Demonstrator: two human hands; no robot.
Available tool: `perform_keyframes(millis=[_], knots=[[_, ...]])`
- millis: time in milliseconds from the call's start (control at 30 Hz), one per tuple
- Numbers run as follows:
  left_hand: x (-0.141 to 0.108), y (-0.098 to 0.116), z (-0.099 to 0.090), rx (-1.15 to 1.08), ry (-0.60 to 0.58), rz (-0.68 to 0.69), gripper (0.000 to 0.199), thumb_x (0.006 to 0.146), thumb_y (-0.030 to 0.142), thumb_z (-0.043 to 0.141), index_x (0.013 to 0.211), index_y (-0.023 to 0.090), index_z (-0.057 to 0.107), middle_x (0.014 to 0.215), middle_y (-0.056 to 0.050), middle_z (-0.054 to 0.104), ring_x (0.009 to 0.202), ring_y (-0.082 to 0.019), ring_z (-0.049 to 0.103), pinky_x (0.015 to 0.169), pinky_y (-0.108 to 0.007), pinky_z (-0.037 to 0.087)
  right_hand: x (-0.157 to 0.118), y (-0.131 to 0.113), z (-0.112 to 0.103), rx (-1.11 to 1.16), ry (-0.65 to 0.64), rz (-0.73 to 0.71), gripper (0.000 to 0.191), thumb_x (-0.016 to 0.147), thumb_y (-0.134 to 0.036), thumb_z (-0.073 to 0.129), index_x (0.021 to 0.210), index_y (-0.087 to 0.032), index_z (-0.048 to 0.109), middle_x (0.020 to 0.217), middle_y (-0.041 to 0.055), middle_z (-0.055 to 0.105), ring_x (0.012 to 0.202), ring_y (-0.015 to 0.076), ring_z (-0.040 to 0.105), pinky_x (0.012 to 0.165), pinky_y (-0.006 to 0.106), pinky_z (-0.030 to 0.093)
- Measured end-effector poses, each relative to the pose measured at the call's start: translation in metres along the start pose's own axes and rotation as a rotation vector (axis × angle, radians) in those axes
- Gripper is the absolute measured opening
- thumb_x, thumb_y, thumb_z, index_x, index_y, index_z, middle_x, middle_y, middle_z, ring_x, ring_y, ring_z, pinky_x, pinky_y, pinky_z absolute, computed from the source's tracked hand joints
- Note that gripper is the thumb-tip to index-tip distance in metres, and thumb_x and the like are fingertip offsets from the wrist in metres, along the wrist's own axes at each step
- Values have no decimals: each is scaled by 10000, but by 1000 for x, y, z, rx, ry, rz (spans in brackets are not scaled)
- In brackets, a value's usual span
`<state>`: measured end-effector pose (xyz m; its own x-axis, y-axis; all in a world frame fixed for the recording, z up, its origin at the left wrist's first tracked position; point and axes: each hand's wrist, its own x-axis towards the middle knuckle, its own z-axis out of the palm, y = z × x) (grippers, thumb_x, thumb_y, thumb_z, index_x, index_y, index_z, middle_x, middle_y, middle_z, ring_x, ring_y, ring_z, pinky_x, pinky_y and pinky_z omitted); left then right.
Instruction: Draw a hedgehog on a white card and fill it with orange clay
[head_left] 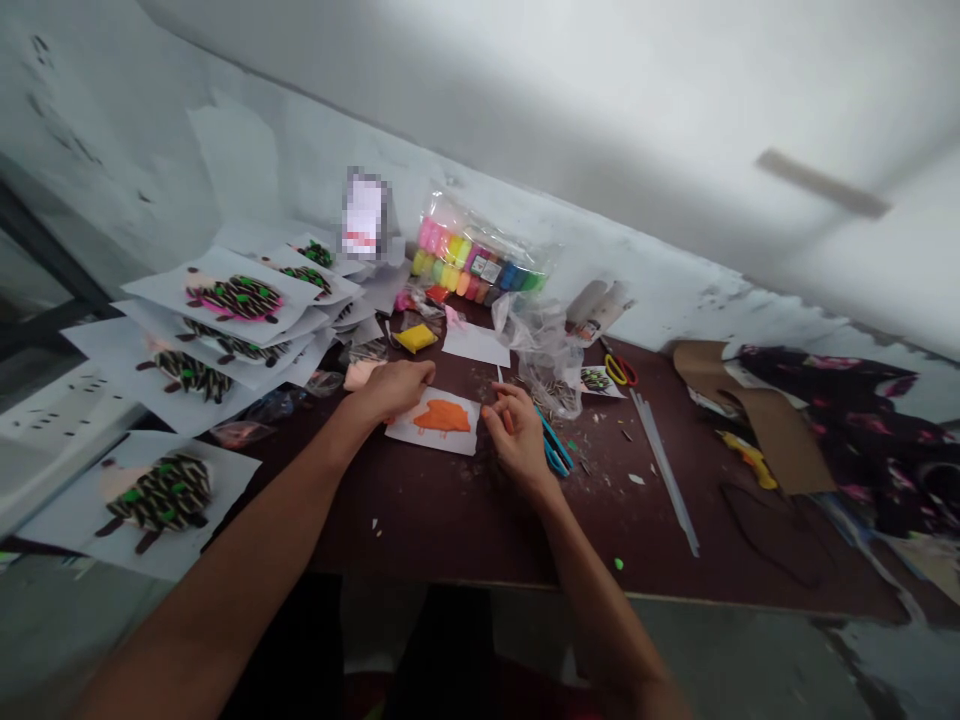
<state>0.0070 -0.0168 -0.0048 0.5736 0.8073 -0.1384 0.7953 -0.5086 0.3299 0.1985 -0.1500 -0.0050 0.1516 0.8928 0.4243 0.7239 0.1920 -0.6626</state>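
Note:
A small white card (431,440) with a hedgehog-like shape of orange clay (444,415) lies on the dark table between my hands. My left hand (397,390) rests at the card's upper left with its fingers curled in; what they hold, if anything, is hidden. Beside it is a peach clay block (361,373). At the card's right edge, my right hand (517,430) is closed round a thin white stick (500,374) that points up and away. Blue-handled pliers (553,445) lie just right of that hand.
Paper sheets with finished clay hedgehogs (236,297) are stacked on the left. Behind stand a pack of coloured clay (480,265), yellow clay (415,338) and a clear plastic bag (541,350). Scissors (621,370), glue sticks (666,475) and a yellow glue gun (748,460) lie rightward.

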Motion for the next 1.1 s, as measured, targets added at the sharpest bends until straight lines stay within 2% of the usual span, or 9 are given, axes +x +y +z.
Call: perform_keyframes(millis=[133,233,400,500,700,833,933,1000,1100], knots=[[0,0,1,0,-5,8,244,889,249,409,1025,248,612,1040,-83,714,917,-251,649,713,-313,415,9,-10,6,122,-9,86,281,898,-341,510,645,-220,523,736,8,640,715,157,588,729,282,473],[1,-1,2,6,-3,9,243,892,245,400,1019,247,608,1027,-84,715,913,-255,653,699,-315,412,16,-13,13,99,-86,131,296,888,-382,551,646,-211,544,603,-42,547,578,122,496,648,252,441],[2,-2,3,-9,-8,2,224,887,238,419,1003,253,610,1009,-71,724,896,-232,652,702,-302,409,15,-5,23,75,-139,115,214,905,-281,489,819,-204,669,808,5,701,736,153,630,800,294,496],[1,-1,2,-12,-13,-3,235,891,235,410,1011,249,612,1025,-76,723,899,-233,651,710,-304,411,10,3,24,96,-104,125,210,867,-227,503,914,-199,706,935,40,746,847,180,682,872,322,510],[1,-1,3,2,2,5,234,897,247,407,1019,247,607,1043,-75,716,929,-248,653,707,-305,413,10,7,23,74,-23,189,131,837,-285,632,880,-213,732,870,28,758,781,182,686,782,296,531],[2,-2,4,-2,11,3,224,894,244,416,1011,245,607,1026,-78,717,912,-249,653,695,-306,409,11,6,24,-101,-46,118,126,869,-303,639,805,-228,718,797,12,730,725,170,651,821,309,511],[3,-3,4,-13,16,3,217,894,240,417,1002,244,606,1014,-80,718,901,-249,654,686,-306,405,11,7,27,-199,-93,15,148,894,-260,619,778,-233,705,786,9,718,745,171,639,977,367,452],[3,-3,5,-8,11,5,218,894,234,417,1001,245,606,1011,-81,718,901,-251,655,683,-308,402,11,8,29,-237,-132,-56,145,909,-224,602,814,-234,711,828,16,725,798,177,643,1062,402,386],[3,-2,5,-3,15,7,223,892,232,411,1003,244,604,1016,-85,717,912,-259,654,684,-314,400,12,9,31,-291,-170,-116,155,930,-211,577,892,-237,724,893,32,730,862,188,638,1094,419,343]])
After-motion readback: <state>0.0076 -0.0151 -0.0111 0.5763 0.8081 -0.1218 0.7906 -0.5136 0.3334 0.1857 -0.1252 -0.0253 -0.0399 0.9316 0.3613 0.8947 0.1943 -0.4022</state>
